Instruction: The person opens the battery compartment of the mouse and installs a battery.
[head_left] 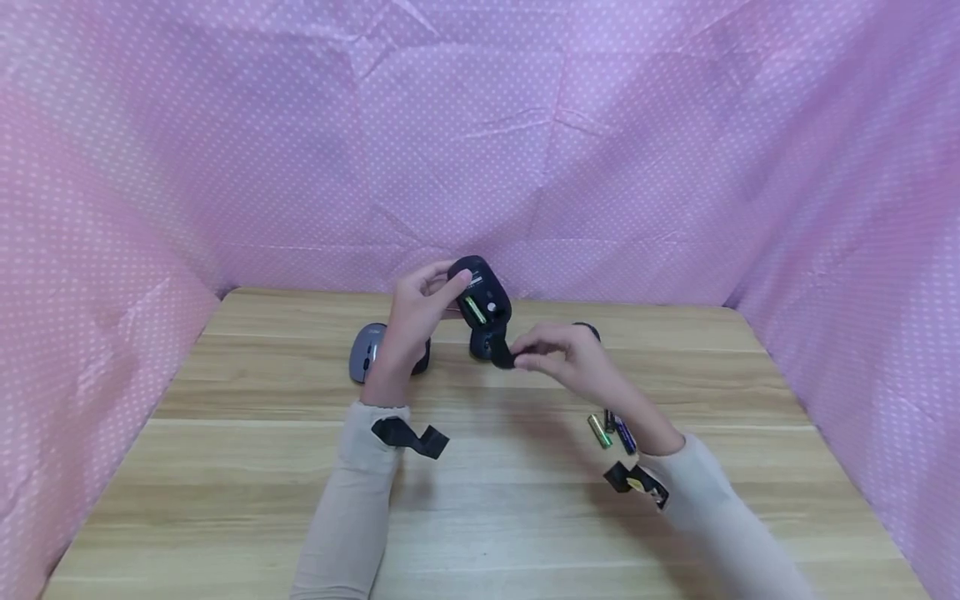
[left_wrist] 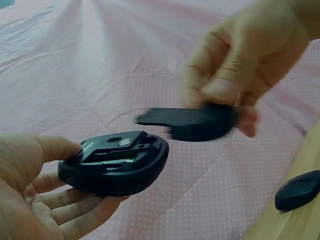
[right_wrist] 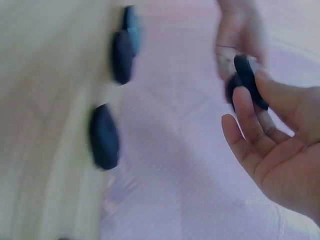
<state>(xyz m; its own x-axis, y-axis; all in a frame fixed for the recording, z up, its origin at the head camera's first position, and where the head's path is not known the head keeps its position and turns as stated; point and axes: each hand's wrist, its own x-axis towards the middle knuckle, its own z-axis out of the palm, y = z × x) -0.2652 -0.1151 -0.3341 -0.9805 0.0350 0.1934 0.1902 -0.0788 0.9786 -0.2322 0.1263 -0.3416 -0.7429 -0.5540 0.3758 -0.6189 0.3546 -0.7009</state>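
Observation:
My left hand (head_left: pixel 416 315) grips a black computer mouse (head_left: pixel 491 287) above the table, its underside turned up. In the left wrist view the thumb lies on the underside and the fingers support it from below. The battery compartment is uncovered, with a green battery (head_left: pixel 476 311) lying in it. My right hand (head_left: pixel 573 358) pinches a black battery cover (head_left: pixel 502 352) between thumb and fingers. In the left wrist view this cover (left_wrist: pixel 197 124) is apart from the mouse (left_wrist: pixel 112 180), above and right of the compartment.
On the wooden table (head_left: pixel 480 500) a grey mouse (head_left: pixel 366 354) lies by the left wrist, a black mouse (head_left: pixel 423 360) partly behind it. Another dark mouse (head_left: pixel 480 344) sits below the held one. A green battery (head_left: pixel 599 431) and a purple battery (head_left: pixel 625 435) lie near my right forearm.

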